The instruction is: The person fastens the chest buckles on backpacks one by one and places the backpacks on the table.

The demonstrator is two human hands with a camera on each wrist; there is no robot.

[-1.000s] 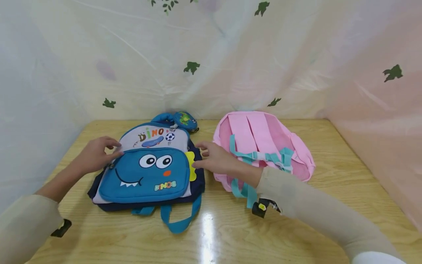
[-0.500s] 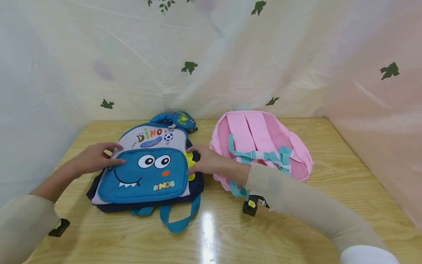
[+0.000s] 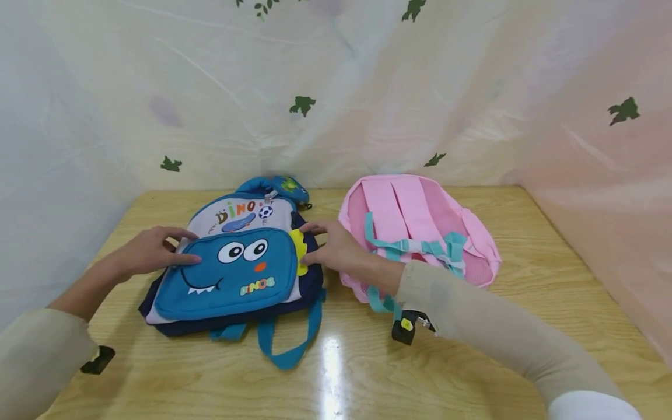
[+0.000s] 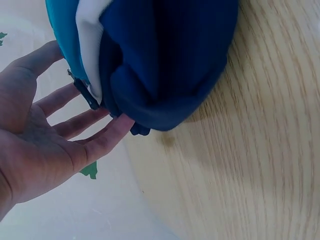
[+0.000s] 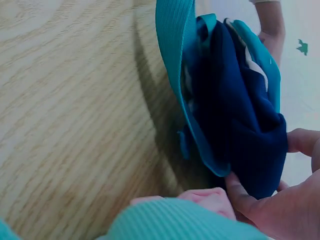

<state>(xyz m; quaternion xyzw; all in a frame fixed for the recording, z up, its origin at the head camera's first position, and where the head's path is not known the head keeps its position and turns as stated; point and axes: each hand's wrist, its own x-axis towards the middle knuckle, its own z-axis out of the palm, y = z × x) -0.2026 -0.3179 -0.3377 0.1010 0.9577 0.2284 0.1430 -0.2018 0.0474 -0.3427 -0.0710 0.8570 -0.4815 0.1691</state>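
Observation:
A blue dinosaur backpack [image 3: 226, 274] lies front side up on the wooden table, with cartoon eyes and a toothy smile on its front pocket. My left hand [image 3: 152, 251] rests against its left side, the thumb lying on the pocket. In the left wrist view, the fingers [image 4: 102, 142] are fairly straight and touch the navy side. My right hand [image 3: 338, 251] grips the right side near the yellow spikes [image 3: 299, 251]. The right wrist view has the thumb and fingers on either side of the navy fabric [image 5: 255, 150].
A pink backpack [image 3: 409, 204] with turquoise straps [image 3: 436, 251] lies back side up, right beside my right forearm. A small round blue pouch [image 3: 290, 188] hangs by the blue backpack's top handle. A loose blue strap [image 3: 286, 356] spreads over the table [image 3: 210, 385]. A pale curtain hangs behind.
My right hand has come left onto the backpack's right side, and that side has since shifted and tilted a little. The left thumb has moved onto the pocket.

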